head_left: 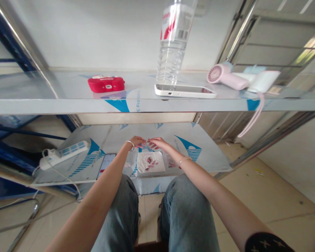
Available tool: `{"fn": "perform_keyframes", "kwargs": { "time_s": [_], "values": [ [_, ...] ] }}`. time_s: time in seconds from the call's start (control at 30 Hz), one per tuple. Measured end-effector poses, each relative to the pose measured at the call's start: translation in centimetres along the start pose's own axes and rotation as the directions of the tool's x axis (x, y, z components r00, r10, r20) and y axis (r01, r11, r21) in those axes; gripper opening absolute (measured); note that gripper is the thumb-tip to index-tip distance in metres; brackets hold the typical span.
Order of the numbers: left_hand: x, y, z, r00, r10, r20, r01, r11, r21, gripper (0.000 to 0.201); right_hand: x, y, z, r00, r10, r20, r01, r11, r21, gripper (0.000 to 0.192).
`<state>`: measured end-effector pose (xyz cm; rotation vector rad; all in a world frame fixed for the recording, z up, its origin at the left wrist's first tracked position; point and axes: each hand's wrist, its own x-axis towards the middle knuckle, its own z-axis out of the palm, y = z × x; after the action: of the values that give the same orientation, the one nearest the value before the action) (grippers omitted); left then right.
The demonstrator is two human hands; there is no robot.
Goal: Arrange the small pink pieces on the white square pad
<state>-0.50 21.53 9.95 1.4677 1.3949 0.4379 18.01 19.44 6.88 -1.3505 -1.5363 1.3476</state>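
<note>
Lower shelf (212, 157), from my remote seat: white paper (159, 165) lies near the front edge; just beyond it, left hand (138, 140) and right hand (156, 142) almost meet, and I can't tell whether they grasp anything.

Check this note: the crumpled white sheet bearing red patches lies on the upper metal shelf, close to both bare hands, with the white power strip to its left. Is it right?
No, wrong level: the head view shows the crumpled white sheet on the lower metal shelf, close to the left hand and right hand, with the white power strip to the sheet's left.
</note>
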Motion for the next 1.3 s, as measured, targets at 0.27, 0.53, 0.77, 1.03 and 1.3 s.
{"fn": "perform_keyframes", "kwargs": {
  "time_s": [0.27, 0.53, 0.77, 1.03, 1.3],
  "values": [
    [-0.7, 0.8, -0.2, 0.996, -0.013, -0.089, 0.009, 0.999, -0.041, 0.021, 0.7, 1.3, -0.5, 0.985, 0.109, 0.133, -0.091, 0.987, -0.131, 0.020],
    [-0.7, 0.0, 0.0, 0.987, -0.079, 0.140, 0.066, 0.994, 0.092, 0.019, 1.0, 1.4, -0.6, 0.994, 0.050, 0.097, -0.041, 0.996, -0.084, 0.022],
    [0.0, -0.2, -0.1, 1.000, -0.030, 0.003, 0.029, 0.983, 0.183, 0.010, 0.8, 1.5, -0.9, 0.979, 0.157, 0.129, -0.145, 0.985, -0.096, 0.011],
    [-0.6, -0.1, -0.3, 0.997, -0.073, 0.015, 0.069, 0.979, 0.190, 0.007, 1.8, 3.2, -2.1, 0.991, 0.103, 0.084, -0.089, 0.984, -0.153, 0.023],
    [-0.9, 0.1, -0.3, 0.998, -0.066, -0.004, 0.066, 0.974, 0.218, 0.007, 1.9, 3.0, -2.2, 0.996, 0.079, 0.038, -0.070, 0.978, -0.195, 0.025]
  ]
}}
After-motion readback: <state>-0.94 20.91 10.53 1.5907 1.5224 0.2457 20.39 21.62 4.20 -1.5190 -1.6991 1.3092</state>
